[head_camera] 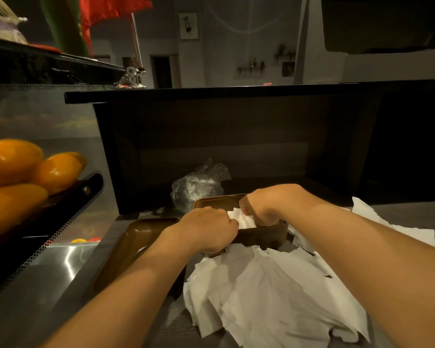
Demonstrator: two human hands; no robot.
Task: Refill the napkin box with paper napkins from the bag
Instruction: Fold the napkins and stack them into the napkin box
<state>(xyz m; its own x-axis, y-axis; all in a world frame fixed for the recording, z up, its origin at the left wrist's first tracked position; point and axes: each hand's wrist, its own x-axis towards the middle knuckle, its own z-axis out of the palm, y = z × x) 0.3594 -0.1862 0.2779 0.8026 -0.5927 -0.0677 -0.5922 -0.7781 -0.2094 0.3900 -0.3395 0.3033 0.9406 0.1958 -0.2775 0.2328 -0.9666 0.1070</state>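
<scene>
Right now both sets of fingers are curled down into the open top of the napkin box (259,234), pinching the white napkins (240,218) that stand between them. Left hand (207,228) grips at the box's left end, right hand (266,205) at its right — so the stack sits squarely between the two fists. Brown and oblong, the box runs its long axis left to right, mouth upward, on the counter (48,285). Just left lies its brown lid (136,244), underside up. Nearer, a loose heap of white paper napkins (274,297) spreads across the counter. Beyond the box sits the crumpled clear bag (199,187) — its contents unclear.
</scene>
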